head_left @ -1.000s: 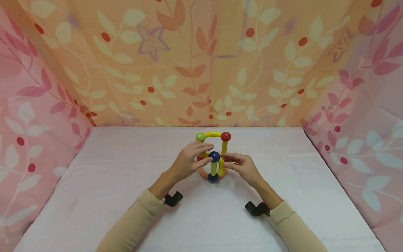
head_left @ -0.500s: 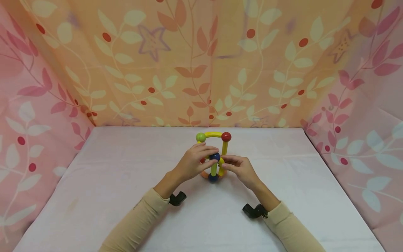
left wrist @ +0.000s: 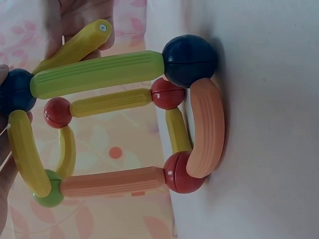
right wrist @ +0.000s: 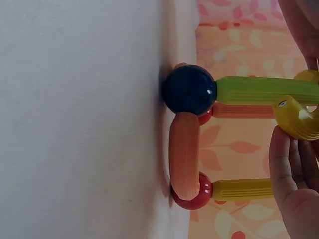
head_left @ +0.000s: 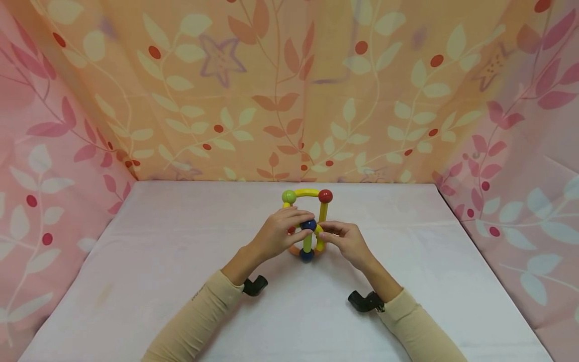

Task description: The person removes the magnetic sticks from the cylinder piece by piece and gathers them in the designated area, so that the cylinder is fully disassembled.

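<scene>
A frame of magnetic sticks and balls stands on the white table. My left hand (head_left: 278, 230) holds the upper dark blue ball (head_left: 308, 224), thumb in front and fingers behind it. Below that ball a green stick (left wrist: 99, 74) runs down to a lower blue ball (left wrist: 190, 60). My right hand (head_left: 352, 242) pinches a curved yellow stick (right wrist: 295, 119) beside the green one; its metal-tipped end is free, and its other end reaches the upper blue ball. At the back, a light green ball (head_left: 289, 196) and a red ball (head_left: 325, 196) carry another yellow stick (head_left: 307, 192).
Curved orange sticks (left wrist: 207, 129) and red balls (left wrist: 184, 172) form the base of the frame. The white table (head_left: 181, 226) is bordered by floral cloth walls (head_left: 289, 100). A black angled piece sits at each wrist, such as the one at the right wrist (head_left: 364, 301).
My left hand has moved slightly right and closed its thumb and fingers round the upper blue ball. The right hand stays at the curved yellow stick with only a small shift.
</scene>
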`<state>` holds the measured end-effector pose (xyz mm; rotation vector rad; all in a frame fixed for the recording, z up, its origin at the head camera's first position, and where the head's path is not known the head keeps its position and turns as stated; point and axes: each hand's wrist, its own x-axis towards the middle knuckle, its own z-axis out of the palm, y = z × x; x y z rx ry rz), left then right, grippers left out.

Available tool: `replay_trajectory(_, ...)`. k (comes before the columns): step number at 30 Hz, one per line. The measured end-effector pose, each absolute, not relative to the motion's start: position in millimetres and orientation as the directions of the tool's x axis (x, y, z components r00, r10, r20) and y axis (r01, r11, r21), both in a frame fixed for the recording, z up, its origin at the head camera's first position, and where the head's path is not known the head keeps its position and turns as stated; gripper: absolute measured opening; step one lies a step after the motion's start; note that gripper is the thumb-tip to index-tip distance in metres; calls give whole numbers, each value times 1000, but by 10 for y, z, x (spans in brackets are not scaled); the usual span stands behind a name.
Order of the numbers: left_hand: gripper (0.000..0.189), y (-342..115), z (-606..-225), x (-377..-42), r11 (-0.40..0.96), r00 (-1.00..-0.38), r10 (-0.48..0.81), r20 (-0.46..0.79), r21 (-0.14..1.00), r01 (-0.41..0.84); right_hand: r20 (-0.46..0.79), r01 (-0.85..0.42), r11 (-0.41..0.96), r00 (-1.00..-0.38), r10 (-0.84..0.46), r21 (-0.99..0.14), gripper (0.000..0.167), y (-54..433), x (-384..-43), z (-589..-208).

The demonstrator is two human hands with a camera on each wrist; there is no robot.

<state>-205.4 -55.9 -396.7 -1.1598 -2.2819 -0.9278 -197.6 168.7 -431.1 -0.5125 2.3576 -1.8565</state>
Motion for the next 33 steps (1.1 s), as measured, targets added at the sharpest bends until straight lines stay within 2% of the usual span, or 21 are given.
replay_trajectory(9,37,-575,-3979,-2034,418,-593,533,603,422,804,48,-105,218,-966,-254,-970,36,1708,-2009,-4345)
replay_trajectory(20,38,-576,-3989,-2030,389,-606,532,592,465,796,75,-136,225,-963,-260,-965,34,1759,-2025,-4354)
replay_trajectory(33,38,-573,-3986,-2020,397,-615,539,575,471,788,36,-108,360,-979,-201,-927,33,1956,-2187,-4285)
